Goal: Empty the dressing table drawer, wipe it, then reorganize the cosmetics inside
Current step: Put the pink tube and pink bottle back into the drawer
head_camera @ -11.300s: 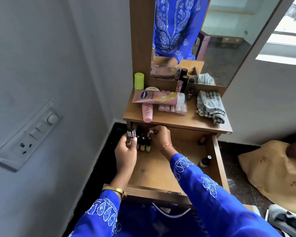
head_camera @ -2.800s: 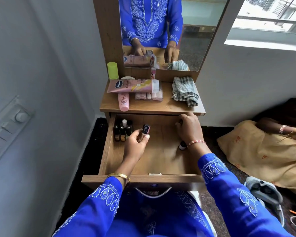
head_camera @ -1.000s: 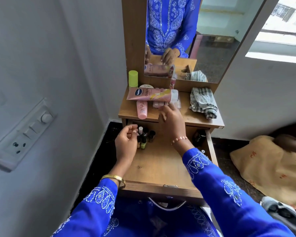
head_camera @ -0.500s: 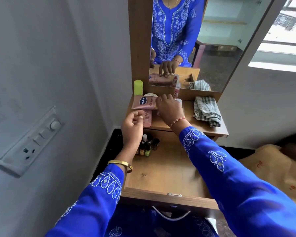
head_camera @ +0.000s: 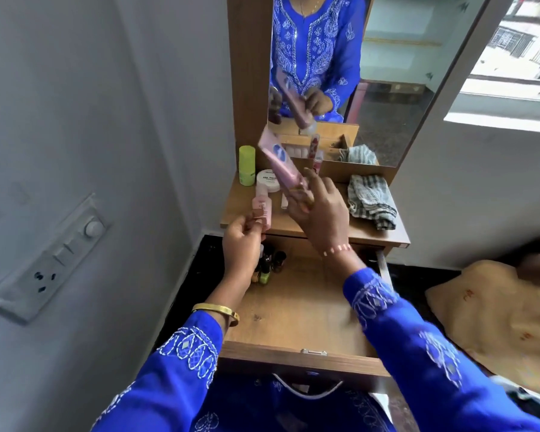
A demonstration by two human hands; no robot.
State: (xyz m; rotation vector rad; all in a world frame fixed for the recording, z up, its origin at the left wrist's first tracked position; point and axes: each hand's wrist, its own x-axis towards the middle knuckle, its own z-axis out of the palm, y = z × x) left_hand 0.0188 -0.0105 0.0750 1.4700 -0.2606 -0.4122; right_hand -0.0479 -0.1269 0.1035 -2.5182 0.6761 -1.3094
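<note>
A: So, where's the big pink tube (head_camera: 280,166)?

B: Lifted off the table (head_camera: 368,232), tilted, pinched near its cap by the right hand (head_camera: 320,210). The left hand (head_camera: 242,244) grips the small pink tube (head_camera: 263,210).

A: Advice?

B: Lay both flat on the drawer (head_camera: 296,310) floor, clear of the nail polish bottles (head_camera: 268,265) at its back left corner.

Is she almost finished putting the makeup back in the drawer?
Not yet. Small bottles already stand in the drawer corner. Her right hand lifts the big pink tube; her left hand pinches the small pink tube. The green stick and white jar wait on top.
</note>
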